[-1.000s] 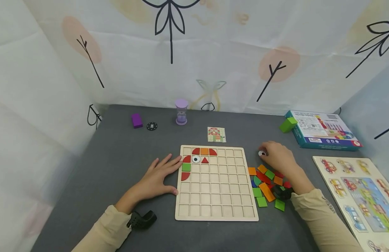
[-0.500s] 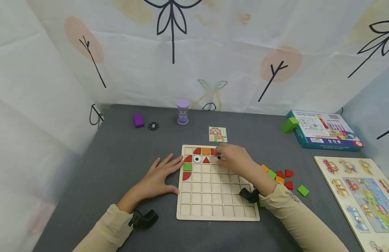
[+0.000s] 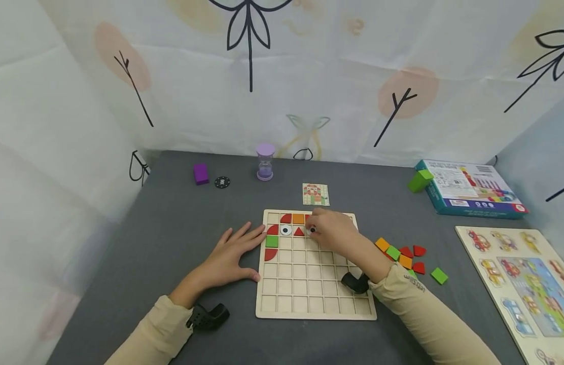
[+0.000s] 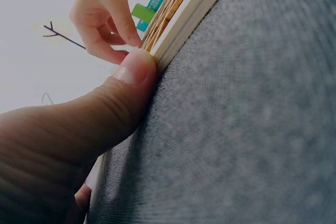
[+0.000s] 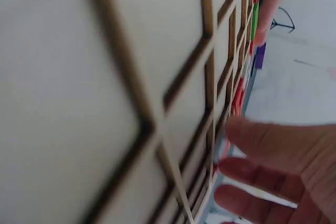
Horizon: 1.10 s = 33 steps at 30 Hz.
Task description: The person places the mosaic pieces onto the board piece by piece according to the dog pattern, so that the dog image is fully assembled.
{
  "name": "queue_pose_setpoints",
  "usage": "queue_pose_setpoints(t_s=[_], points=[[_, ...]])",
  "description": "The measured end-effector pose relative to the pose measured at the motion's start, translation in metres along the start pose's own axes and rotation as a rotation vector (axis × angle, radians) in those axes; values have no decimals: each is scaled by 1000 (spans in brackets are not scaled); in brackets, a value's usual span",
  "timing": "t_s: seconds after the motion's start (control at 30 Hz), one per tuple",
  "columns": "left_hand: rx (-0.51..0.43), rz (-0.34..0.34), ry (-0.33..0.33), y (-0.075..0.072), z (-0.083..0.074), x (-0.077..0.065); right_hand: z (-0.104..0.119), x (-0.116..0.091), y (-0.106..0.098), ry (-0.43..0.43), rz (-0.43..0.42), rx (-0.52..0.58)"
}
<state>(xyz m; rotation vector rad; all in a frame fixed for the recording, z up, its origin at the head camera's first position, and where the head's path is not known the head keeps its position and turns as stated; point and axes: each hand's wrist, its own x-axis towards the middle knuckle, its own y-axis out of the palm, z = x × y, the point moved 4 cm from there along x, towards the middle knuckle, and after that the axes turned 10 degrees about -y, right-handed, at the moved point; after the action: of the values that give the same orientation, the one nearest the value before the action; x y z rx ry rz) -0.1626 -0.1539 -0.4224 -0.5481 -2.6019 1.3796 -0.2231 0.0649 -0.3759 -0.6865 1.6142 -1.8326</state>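
Seating the eye disc [image 3: 312, 229] seems my step: right hand [image 3: 335, 231] pinches it at the grid board [image 3: 300, 288]; left hand [image 3: 224, 262] lies spread against its edge. Careful alignment likely needed next.

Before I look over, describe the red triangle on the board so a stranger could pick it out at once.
On the grey table, find the gridded board. In its second row from the top, the red triangle sits just right of an eye disc and below the orange square. Its straight sides set it apart from the curved red pieces nearby.
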Motion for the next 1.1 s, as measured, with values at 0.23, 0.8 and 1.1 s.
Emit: queue_pose_setpoints(t_s=[0.23,0.8,1.1], points=[[1,-4,2,0,0,1,-30,-39,-26,107,-21,40],[4,-10,-2,0,2,1,-105,-150,-23,301,108,99],[-3,-4,3,1,2,2,-111,-154,-16,270,129,134]])
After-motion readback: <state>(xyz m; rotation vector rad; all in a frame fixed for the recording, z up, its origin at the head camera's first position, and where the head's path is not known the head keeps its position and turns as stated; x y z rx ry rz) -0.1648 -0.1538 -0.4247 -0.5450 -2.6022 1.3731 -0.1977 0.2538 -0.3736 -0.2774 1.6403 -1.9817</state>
